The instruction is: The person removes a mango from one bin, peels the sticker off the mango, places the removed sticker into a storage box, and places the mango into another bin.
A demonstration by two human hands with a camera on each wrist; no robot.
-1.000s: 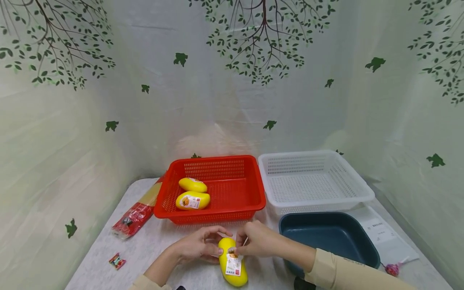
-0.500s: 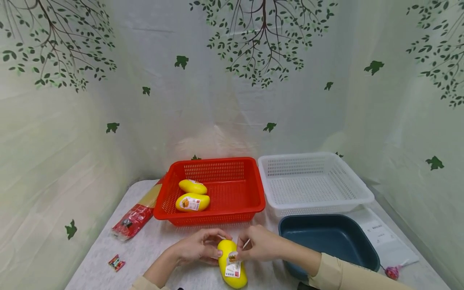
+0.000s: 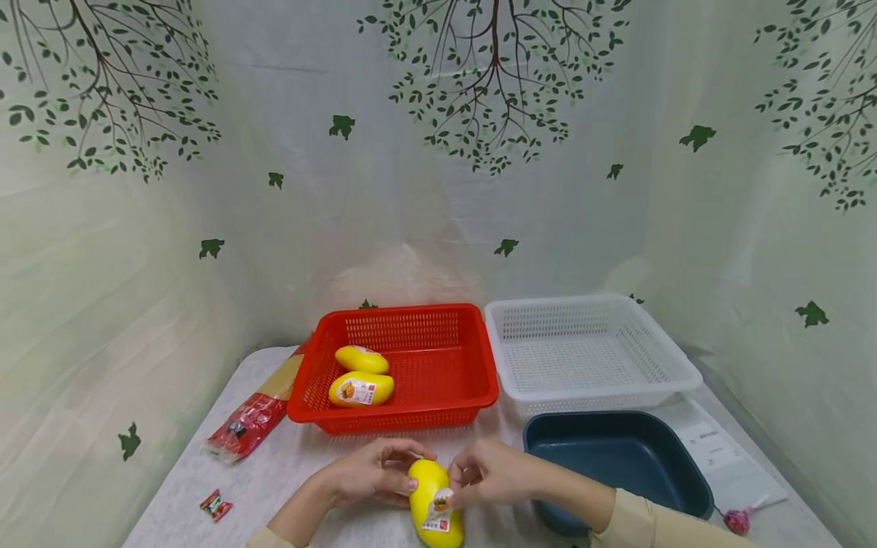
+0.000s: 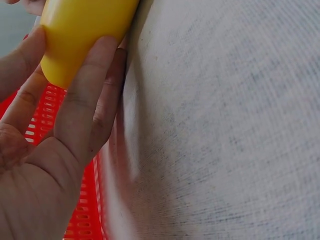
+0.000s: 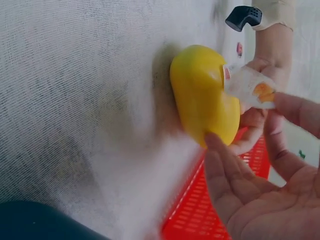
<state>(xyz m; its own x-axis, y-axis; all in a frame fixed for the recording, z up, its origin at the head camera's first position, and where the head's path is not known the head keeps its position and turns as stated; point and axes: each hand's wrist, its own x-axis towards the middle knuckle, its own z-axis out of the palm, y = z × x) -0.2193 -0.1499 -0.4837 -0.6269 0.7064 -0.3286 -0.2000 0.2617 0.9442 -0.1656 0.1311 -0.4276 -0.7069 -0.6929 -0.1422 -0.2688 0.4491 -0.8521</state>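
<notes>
A yellow mango (image 3: 426, 481) stands lengthwise near the front of the table. My left hand (image 3: 373, 473) holds its left side and far end, fingers and thumb curved against the smooth skin; the left wrist view shows that end of the mango (image 4: 87, 35) between them. With thumb and forefinger my right hand (image 3: 489, 473) pinches one end of a white printed label (image 5: 250, 86). That end is lifted off the fruit, while the other end still sticks to the mango (image 5: 200, 95). Other fingers of the right hand touch the mango's end in the right wrist view.
Behind the hands is a red basket (image 3: 438, 380) with two labelled mangoes (image 3: 361, 389) inside. A white basket (image 3: 582, 358) and a dark blue basin (image 3: 610, 449) stand right. A red packet (image 3: 250, 426) and a wrapped candy (image 3: 215, 504) lie left; a lollipop (image 3: 738, 520) lies right.
The label's pinched end has come up off the mango and moved right with the right hand. The left hand keeps its hold. The head view has tilted slightly.
</notes>
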